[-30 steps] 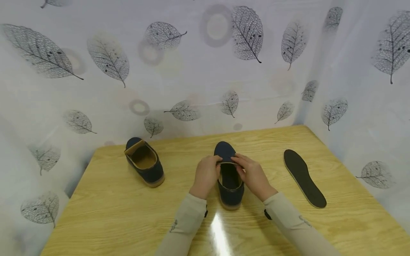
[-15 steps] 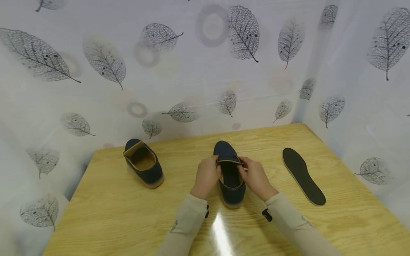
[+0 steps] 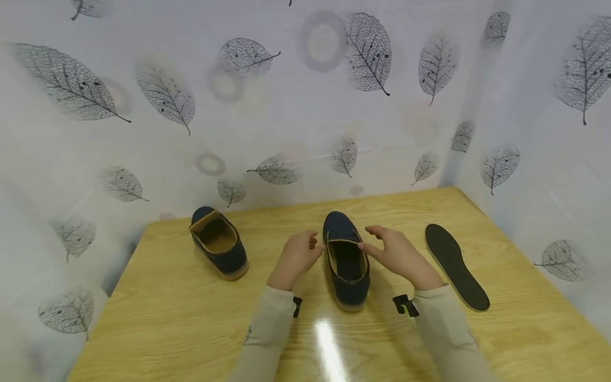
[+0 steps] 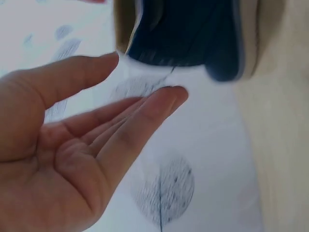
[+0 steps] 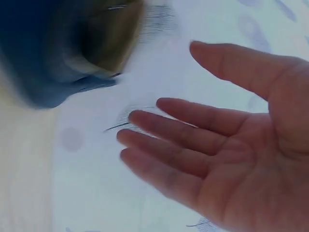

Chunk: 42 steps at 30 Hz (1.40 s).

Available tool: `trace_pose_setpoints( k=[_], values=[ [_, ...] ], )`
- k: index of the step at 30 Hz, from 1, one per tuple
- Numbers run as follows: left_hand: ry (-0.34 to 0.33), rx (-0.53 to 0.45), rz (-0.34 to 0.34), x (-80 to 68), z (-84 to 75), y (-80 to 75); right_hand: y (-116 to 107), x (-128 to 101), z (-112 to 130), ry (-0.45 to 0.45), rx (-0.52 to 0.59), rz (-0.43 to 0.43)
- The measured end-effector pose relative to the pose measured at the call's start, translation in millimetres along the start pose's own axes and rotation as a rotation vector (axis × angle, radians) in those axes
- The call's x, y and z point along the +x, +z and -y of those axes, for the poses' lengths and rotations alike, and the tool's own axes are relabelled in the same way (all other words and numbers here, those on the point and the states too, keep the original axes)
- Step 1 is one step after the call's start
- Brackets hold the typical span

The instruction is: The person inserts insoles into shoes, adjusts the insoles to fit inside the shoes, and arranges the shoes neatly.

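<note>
A dark blue slip-on shoe (image 3: 352,292) stands on the table between both hands, toe away from me, its tongue lying down over the front of the opening. On its left side my left hand (image 3: 295,259) has fingers loosely bent with nothing in them; the left wrist view shows a gap between that hand (image 4: 82,145) and the shoe (image 4: 188,34). My right hand (image 3: 403,255) is at the shoe's right side, thumb near the collar. In the right wrist view its fingers spread straight, and the shoe (image 5: 29,53) is blurred.
A matching blue shoe (image 3: 231,261) with its tan tongue folded up sits at the back left. To the right of my right hand lies a black insole (image 3: 455,265). The wooden table (image 3: 181,329) ends at a leaf-print curtain (image 3: 286,116) behind.
Both hands held the tongue of the middle shoe a second ago. They have since let go and drawn apart to either side, and the tongue lies flatter.
</note>
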<state>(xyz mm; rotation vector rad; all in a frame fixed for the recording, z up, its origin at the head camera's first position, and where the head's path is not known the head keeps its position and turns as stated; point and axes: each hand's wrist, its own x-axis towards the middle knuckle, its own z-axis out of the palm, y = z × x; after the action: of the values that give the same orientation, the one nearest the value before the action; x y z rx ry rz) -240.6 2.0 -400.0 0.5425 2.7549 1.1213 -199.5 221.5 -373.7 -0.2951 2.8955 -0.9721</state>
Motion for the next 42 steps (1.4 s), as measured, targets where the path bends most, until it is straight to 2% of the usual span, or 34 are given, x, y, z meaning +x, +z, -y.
trace_pose_setpoints(
  k=[2,6,8,10,15,20,23,25,26,28,30,32,36,42],
  values=[
    [0.005,-0.010,0.020,-2.6,5.7,-14.6,-2.7,1.9,9.8,-0.036,0.061,-0.048],
    [0.068,-0.021,0.040,-8.9,17.6,-40.8,4.6,9.4,26.4,-0.126,0.201,-0.118],
    [0.102,-0.024,0.013,-11.8,25.3,-51.6,11.6,13.0,31.9,-0.159,0.248,-0.142],
    [0.102,-0.054,-0.040,-14.5,32.7,-63.0,17.8,15.0,35.9,-0.179,0.274,-0.161],
    [0.043,-0.177,-0.298,-21.7,53.6,-89.4,26.2,15.4,40.5,-0.216,0.303,-0.191],
    [-0.038,-0.238,-0.633,-30.2,80.4,-110.7,27.7,15.8,42.2,-0.241,0.301,-0.205],
    [-0.148,-0.286,-0.785,-36.4,97.4,-118.7,28.0,15.0,43.2,-0.241,0.304,-0.196],
    [-0.247,-0.324,-0.821,-41.3,108.1,-121.9,28.6,13.9,43.9,-0.239,0.310,-0.186],
    [-0.299,-0.330,-0.821,-43.5,113.2,-122.9,29.0,13.3,44.2,-0.238,0.312,-0.181],
    [-0.409,-0.330,-0.767,-47.3,123.4,-123.9,29.7,12.4,45.1,-0.232,0.312,-0.174],
    [-0.492,-0.319,-0.673,-49.2,133.7,-123.9,30.4,12.1,46.4,-0.229,0.312,-0.168],
    [-0.542,-0.281,-0.577,-49.9,143.1,-123.7,31.0,12.1,47.4,-0.228,0.304,-0.165],
    [-0.564,-0.238,-0.455,-48.0,152.1,-120.7,31.7,11.5,46.3,-0.234,0.288,-0.170],
    [-0.560,-0.237,-0.424,-47.6,157.3,-114.9,33.6,12.5,47.1,-0.250,0.285,-0.168]
  ],
)
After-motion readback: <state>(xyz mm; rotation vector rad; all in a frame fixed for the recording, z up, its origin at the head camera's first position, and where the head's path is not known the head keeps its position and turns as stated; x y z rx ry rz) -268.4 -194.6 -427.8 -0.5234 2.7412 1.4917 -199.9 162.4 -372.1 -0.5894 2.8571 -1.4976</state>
